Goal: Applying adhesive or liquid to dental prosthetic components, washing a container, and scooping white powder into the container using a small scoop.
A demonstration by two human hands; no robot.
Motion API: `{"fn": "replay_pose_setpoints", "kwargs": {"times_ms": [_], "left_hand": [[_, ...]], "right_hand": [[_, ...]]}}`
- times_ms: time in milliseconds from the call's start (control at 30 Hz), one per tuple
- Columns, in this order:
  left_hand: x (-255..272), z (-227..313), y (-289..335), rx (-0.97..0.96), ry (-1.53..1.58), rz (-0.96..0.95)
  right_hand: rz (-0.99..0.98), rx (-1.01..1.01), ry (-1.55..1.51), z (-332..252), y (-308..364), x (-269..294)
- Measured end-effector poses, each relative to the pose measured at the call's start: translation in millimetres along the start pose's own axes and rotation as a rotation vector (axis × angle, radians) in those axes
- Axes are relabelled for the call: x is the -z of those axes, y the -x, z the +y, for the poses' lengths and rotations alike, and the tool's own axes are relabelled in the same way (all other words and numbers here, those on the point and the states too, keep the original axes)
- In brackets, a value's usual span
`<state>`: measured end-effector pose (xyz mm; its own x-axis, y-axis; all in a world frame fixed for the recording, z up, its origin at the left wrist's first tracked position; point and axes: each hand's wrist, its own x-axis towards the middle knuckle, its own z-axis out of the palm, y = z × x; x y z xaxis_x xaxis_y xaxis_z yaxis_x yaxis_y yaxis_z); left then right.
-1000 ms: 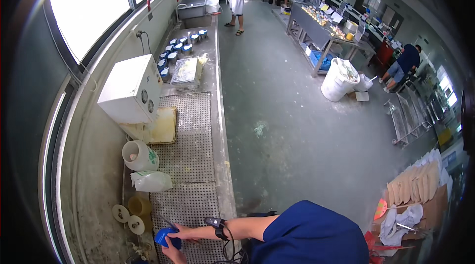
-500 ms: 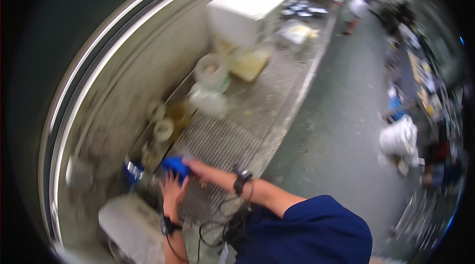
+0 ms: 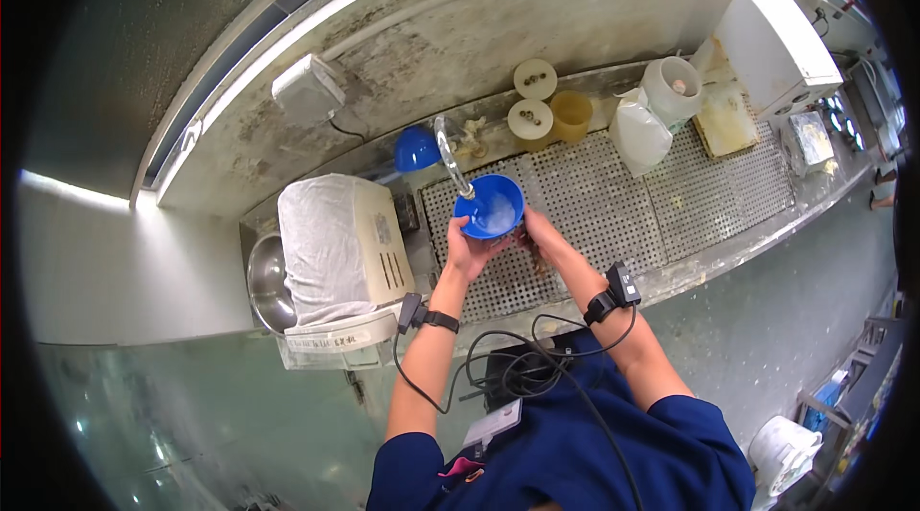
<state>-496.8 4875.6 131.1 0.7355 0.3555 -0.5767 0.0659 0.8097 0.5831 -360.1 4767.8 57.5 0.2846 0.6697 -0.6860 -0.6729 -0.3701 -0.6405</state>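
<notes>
A round blue bowl is tilted under a curved metal faucet, with whitish, frothy-looking water inside it. My left hand grips its near left side, the thumb up at the rim and fingers running underneath. Against the bowl's right side is my right hand, curled, its fingertips partly hidden. Below both hands lies a perforated metal grate. A second blue bowl rests behind the faucet's left side.
Left of the grate stands a cloth-covered machine beside a steel bowl. Lidded yellowish containers, a plastic bag, a white tub and a white box line the back. Black cables hang between my forearms.
My view has turned left toward the faucet and steadied. Both hands have brought the blue bowl under the spout, and its inside now faces me. The person in the aisle is mostly out of view.
</notes>
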Motion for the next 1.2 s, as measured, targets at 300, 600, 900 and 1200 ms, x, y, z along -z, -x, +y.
{"fn": "replay_pose_setpoints", "kwargs": {"times_ms": [300,600,900,1200], "left_hand": [[31.7,-22.1,-38.8,-0.013,-0.384,0.266],[-28.6,14.3,-43.0,-0.446,-1.384,0.458],[-15.9,-4.3,-48.3,-0.596,-1.522,0.412],[2.3,5.0,-50.1,-0.287,-1.310,0.297]], "right_hand": [[-0.067,0.261,-0.014,-23.2,39.1,0.4],[-0.012,0.240,-0.004,-26.9,52.4,13.6],[-0.033,0.217,-0.175,-27.1,51.3,20.3],[0.025,0.299,-0.020,-34.0,53.6,14.8]]}}
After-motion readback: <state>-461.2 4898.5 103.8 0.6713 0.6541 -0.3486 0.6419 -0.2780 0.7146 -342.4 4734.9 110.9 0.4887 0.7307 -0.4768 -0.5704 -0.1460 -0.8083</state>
